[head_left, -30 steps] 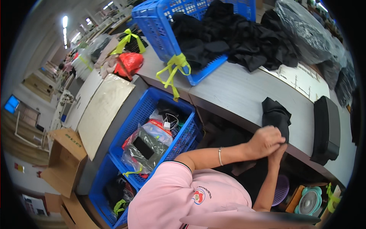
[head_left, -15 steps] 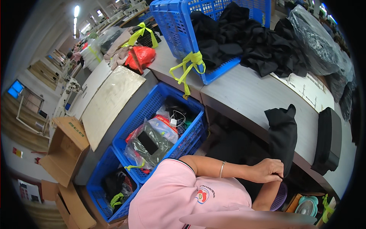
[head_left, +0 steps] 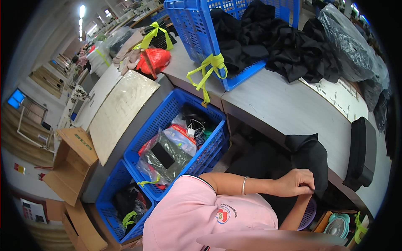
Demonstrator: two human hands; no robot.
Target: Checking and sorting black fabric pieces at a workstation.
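Observation:
In front of me a piece of black cloth [head_left: 310, 161] stands up from my hands, its upper edge folded over. The fingers of my left hand [head_left: 296, 183] are curled closed at the cloth's lower edge. A bracelet circles that wrist. My right forearm [head_left: 296, 211] rises from below to meet the left hand, which covers most of the right hand, so its fingers cannot be made out. More black cloth [head_left: 259, 161] lies beneath and beside my left arm.
A blue crate [head_left: 190, 42] with black cloth spilling out lies on the grey table [head_left: 272, 98]. Left of me stand blue baskets [head_left: 138, 150] with bagged items and a phone. A black case [head_left: 361, 152] sits at the right; a small teal fan [head_left: 337, 226] is low at right.
The top of the held black cloth has dropped and folded over, and the cloth now looks wider and shorter. My hands have stayed nearly in place, shifting up slightly.

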